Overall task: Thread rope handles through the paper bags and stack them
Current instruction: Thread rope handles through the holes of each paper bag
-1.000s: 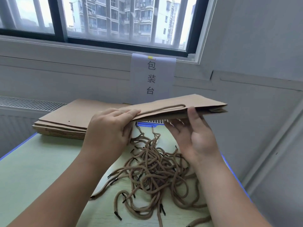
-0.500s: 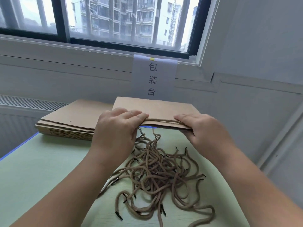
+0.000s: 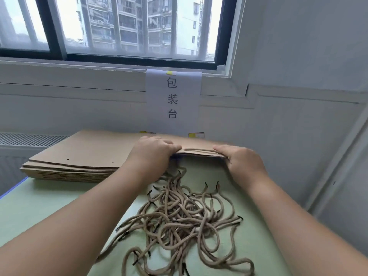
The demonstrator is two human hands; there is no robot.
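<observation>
A flat brown paper bag (image 3: 199, 145) with a rope handle (image 3: 198, 150) threaded along its near edge lies low at the back of the table. My left hand (image 3: 153, 151) grips its near left edge, fingers curled over the top. My right hand (image 3: 242, 162) grips its near right corner the same way. A stack of flat brown paper bags (image 3: 79, 158) with punched holes sits at the back left. A tangled pile of beige ropes (image 3: 183, 218) with black tips lies on the table between my forearms.
The green table (image 3: 45, 206) has a blue edge at the left. A white wall with a paper sign (image 3: 173, 98) and a window rises right behind the bags. A grey wall closes the right side.
The bag was held up level in the air; both hands turned it and carried it away and down to the back of the table, near the wall.
</observation>
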